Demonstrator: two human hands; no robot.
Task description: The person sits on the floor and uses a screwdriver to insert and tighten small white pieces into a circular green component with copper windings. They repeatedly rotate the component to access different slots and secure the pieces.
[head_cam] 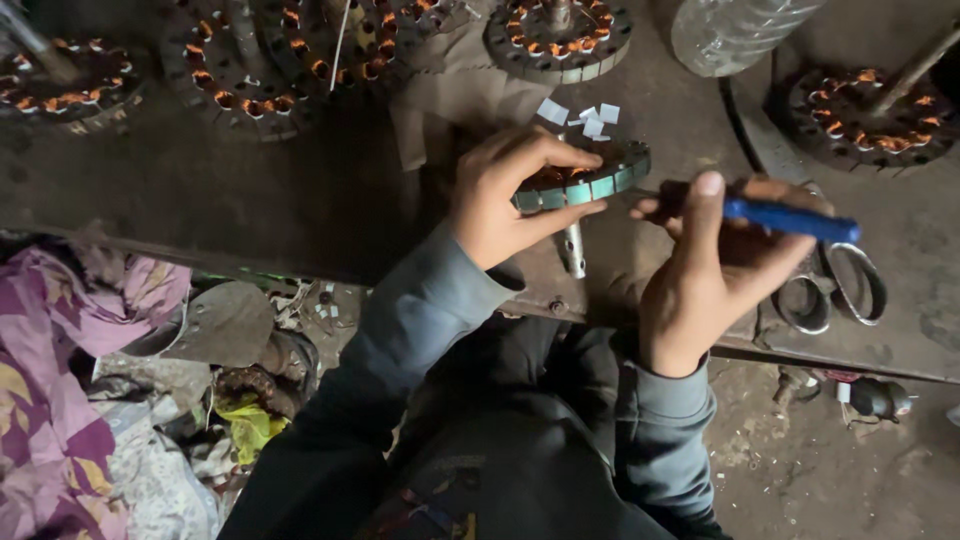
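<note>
at the far left, a purple and pink patterned cloth (45,400) lay heaped on the floor below the edge of the dark metal workbench (250,200). along the back of the bench, several wound stators (235,65) with copper coils sat side by side. the left hand (505,195) reached up from a grey-blue sleeve (400,340) and gripped the motor stator (585,178) by its rim, fingers curled over the top and the thumb pressed under its near edge, holding it tilted just above the bench. a metal shaft (572,250) stuck down from beneath the stator. small white paper slips (590,118) lay scattered just behind it, and another wound stator (560,35) sat beyond them. the right hand (715,265) was closed around a blue-handled tool (790,218), thumb raised along the handle; its tip pointed toward the stator's rim, though whether it touched was hard to tell in the dim light. a pair of scissors (840,290) rested on the bench just beside that hand. a clear plastic bottle (730,30) lay at the top, and one more stator with a rod (865,115) sat at the far right.
</note>
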